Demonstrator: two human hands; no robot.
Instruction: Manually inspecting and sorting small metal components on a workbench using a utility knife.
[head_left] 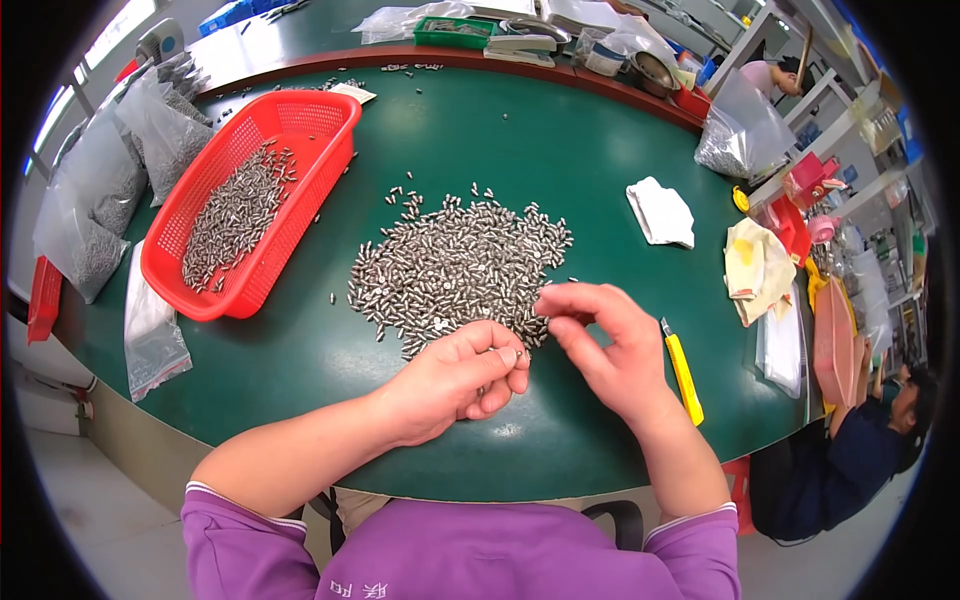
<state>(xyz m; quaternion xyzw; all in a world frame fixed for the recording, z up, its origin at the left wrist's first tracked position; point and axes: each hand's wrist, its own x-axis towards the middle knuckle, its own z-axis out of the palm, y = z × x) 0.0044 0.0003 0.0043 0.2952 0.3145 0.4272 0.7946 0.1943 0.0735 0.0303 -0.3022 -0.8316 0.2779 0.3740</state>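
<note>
Metal pieces (460,265) lie heaped, left hand (452,378) pinching one, right hand (618,350) loosely parted

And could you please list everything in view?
table: one, green, centre
basket: one, red, table's left side
small metal parts: uncountable, silver-grey, heaped mid-table and in basket
filled bags: several, clear, far left, upper right
cutter: one, yellow, table's near right
folded cloth: one, white, right of heap
stained cloth: one, cream, right edge
tray: one, green, far side
co-workers: two visible, dark and pink tops, right
other clutter: uncounted, mixed colours, far and right
left hand: one, bare, below heap
right hand: one, bare, heap's edge
sleeves: two, purple, lower edge
</note>
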